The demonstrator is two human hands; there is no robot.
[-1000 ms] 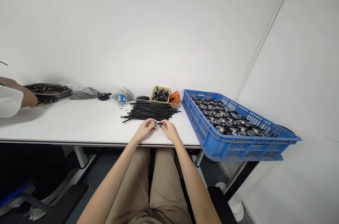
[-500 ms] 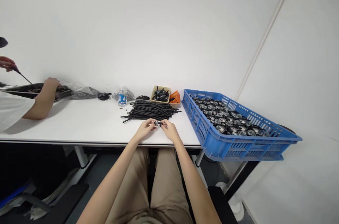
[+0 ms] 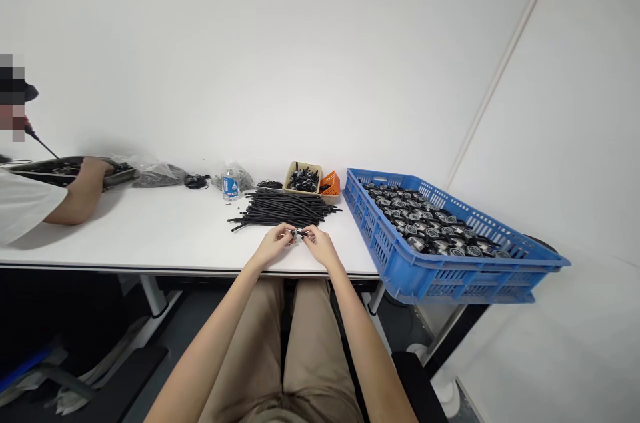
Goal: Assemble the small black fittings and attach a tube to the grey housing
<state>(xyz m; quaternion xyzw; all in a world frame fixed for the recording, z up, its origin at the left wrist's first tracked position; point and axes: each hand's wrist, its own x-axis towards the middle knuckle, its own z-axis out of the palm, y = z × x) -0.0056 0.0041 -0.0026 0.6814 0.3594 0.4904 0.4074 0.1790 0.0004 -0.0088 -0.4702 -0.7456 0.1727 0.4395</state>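
Note:
My left hand [image 3: 274,245] and my right hand [image 3: 320,245] meet over the white table [image 3: 165,236] near its front edge. Both pinch a small round black and silver part [image 3: 296,233] held between their fingertips. Just behind the hands lies a pile of thin black tubes [image 3: 283,208]. A blue crate [image 3: 435,263] full of round black and silver parts [image 3: 425,223] stands to the right, overhanging the table's edge.
A tan box [image 3: 303,178] of black pieces and a small orange basket [image 3: 330,183] sit behind the tubes. A small bottle [image 3: 229,184] and plastic bags [image 3: 155,173] lie further left. At far left a co-worker's arm [image 3: 75,193] rests by a dark tray [image 3: 60,170].
My hands stay in place on the small part. The co-worker at far left has leaned further in and moved the arm along the dark tray.

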